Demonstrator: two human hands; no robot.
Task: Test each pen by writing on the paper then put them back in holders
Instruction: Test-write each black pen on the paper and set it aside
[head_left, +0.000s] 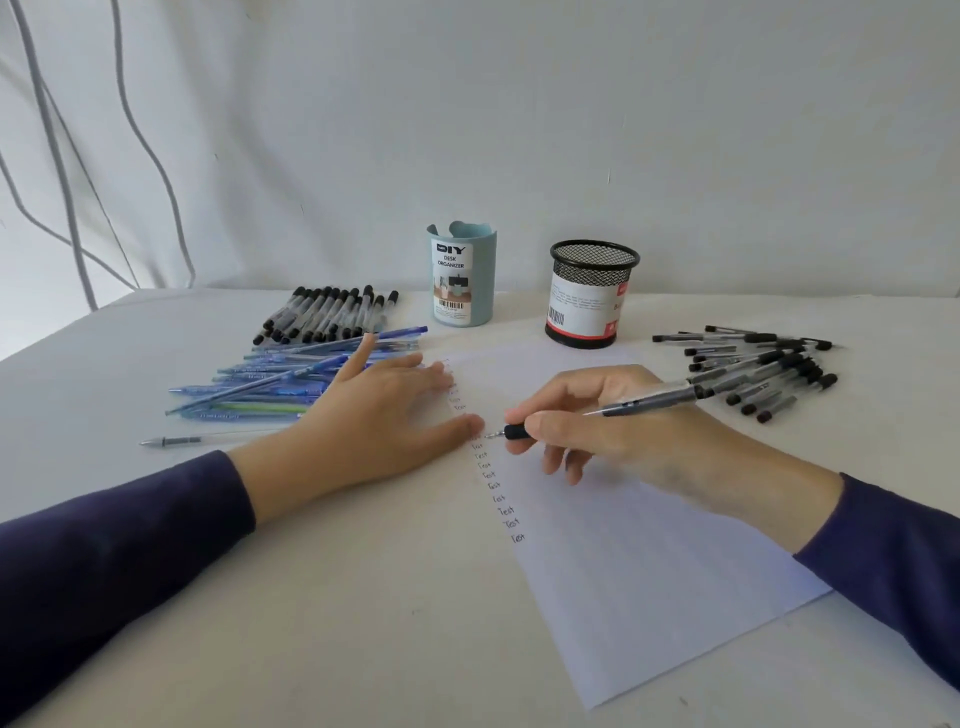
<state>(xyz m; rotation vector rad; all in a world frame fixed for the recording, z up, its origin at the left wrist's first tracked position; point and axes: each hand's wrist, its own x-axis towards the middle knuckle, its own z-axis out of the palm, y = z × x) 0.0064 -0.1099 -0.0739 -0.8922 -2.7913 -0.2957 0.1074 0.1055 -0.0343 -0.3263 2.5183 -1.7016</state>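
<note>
My right hand (602, 421) grips a black pen (649, 401) with its tip down on the white paper (634, 571), beside a column of small "Test" words (498, 493) along the sheet's left edge. My left hand (384, 410) lies flat, fingers spread, pressing on the paper's left edge. A blue holder (462, 275) labelled "DIY Desk Organizer" and a black mesh holder (592, 293) stand behind the sheet.
Capped black pens (327, 314) lie in a row at back left, with a heap of blue pens (291, 379) in front of them. One clear pen (171, 441) lies alone at left. Another pile of black pens (763, 369) sits at right. Cables hang at far left.
</note>
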